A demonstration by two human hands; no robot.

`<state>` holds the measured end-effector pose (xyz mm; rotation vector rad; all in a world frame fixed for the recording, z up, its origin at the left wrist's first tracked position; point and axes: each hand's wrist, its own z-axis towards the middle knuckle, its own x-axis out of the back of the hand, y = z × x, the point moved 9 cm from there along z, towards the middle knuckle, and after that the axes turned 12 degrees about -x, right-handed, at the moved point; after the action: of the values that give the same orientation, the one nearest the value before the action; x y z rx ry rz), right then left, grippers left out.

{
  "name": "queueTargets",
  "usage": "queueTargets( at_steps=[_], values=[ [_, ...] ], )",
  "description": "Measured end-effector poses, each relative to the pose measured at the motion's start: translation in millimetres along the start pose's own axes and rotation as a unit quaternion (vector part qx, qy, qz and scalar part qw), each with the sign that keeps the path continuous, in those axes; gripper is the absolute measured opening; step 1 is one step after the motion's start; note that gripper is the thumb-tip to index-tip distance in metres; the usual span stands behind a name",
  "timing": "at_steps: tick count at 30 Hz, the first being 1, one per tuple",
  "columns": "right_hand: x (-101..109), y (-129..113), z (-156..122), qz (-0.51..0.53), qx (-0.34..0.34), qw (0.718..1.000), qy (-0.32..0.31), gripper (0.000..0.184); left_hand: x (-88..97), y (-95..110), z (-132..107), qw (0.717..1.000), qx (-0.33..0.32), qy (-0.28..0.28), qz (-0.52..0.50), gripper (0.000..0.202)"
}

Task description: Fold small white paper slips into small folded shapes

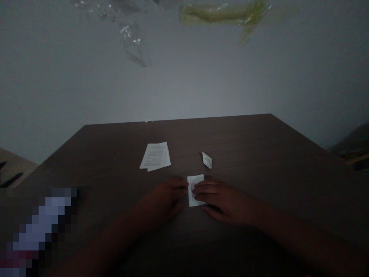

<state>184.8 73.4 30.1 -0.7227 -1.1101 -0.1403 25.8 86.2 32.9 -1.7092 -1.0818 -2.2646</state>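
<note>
A small white sheet of paper (pixel 196 179) with faint markings lies on the dark brown table in front of me. My right hand (pixel 223 202) rests over the sheet's right part, its fingers stretched out and slightly apart, hiding some of the paper. From the other side, my left hand (pixel 170 196) reaches its fingertips to the sheet's left edge, fingers extended and nothing visibly gripped. Just beyond the right hand stands a small folded piece of white paper (pixel 206 160). Farther left are a few overlapping printed paper sheets (pixel 155 155).
The table (pixel 236 142) meets a pale wall (pixel 201 77) at its far edge. Clear plastic (pixel 132 42) and yellowish tape (pixel 219 14) cling to the wall. A pixelated, blurred object (pixel 43 223) lies at the lower left. Dim items sit beyond the table's right side.
</note>
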Motion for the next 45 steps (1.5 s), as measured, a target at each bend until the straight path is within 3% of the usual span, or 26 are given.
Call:
queueTargets(
  at_steps=[8,24,34,45],
  values=[
    [-0.7,1.2,0.1,-0.004,-0.01,1.0,-0.009,0.032,4.4,4.7,3.8,0.999,-0.031,0.012,-0.015,0.04],
    [0.1,-1.1,1.7,-0.004,-0.019,1.0,-0.018,0.031,1.2,3.0,0.8,1.0,-0.014,0.012,0.01,0.05],
    [-1.8,0.8,2.2,-0.011,-0.024,0.999,-0.026,0.029,-2.0,5.4,3.1,0.999,-0.022,-0.007,0.023,0.043],
    [-1.9,1.6,1.6,-0.003,-0.004,1.0,0.004,0.028,-7.1,-4.3,3.9,0.997,-0.037,0.028,0.054,0.03]
  ],
)
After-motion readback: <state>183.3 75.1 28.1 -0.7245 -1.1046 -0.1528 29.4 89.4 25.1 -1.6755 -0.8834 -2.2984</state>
